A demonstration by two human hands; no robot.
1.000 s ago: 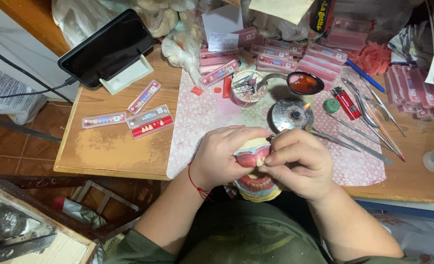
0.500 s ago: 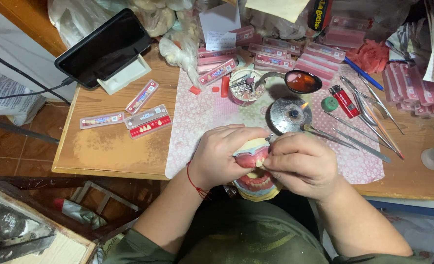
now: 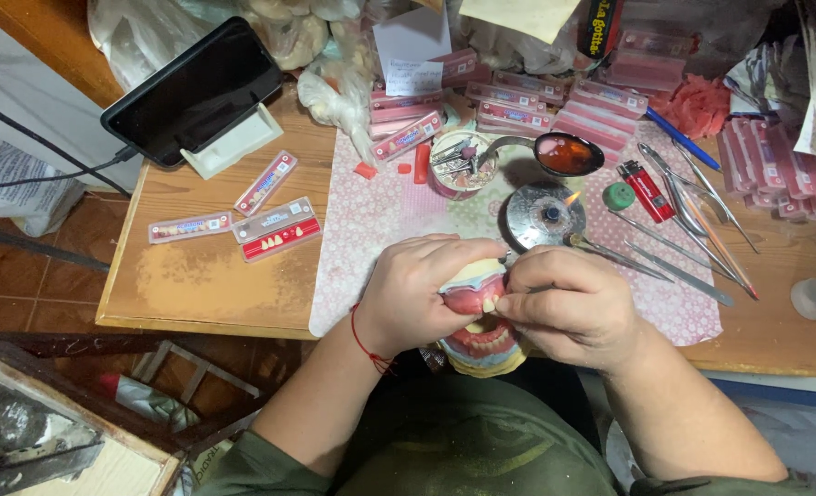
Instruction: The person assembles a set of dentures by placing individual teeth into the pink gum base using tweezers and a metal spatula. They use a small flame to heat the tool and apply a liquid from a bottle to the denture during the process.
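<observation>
At the near edge of the wooden table (image 3: 197, 285), the left hand (image 3: 417, 294) grips a pink-and-cream denture model (image 3: 481, 317) from the left, while the right hand (image 3: 569, 308) pinches at its upper teeth from the right. Just beyond sits a small lit burner (image 3: 544, 216) on a patterned mat (image 3: 380, 211), with metal tools (image 3: 684, 230) to the right. Farther left lie tooth cards (image 3: 275, 228), then a dark phone (image 3: 192, 92) on a stand.
</observation>
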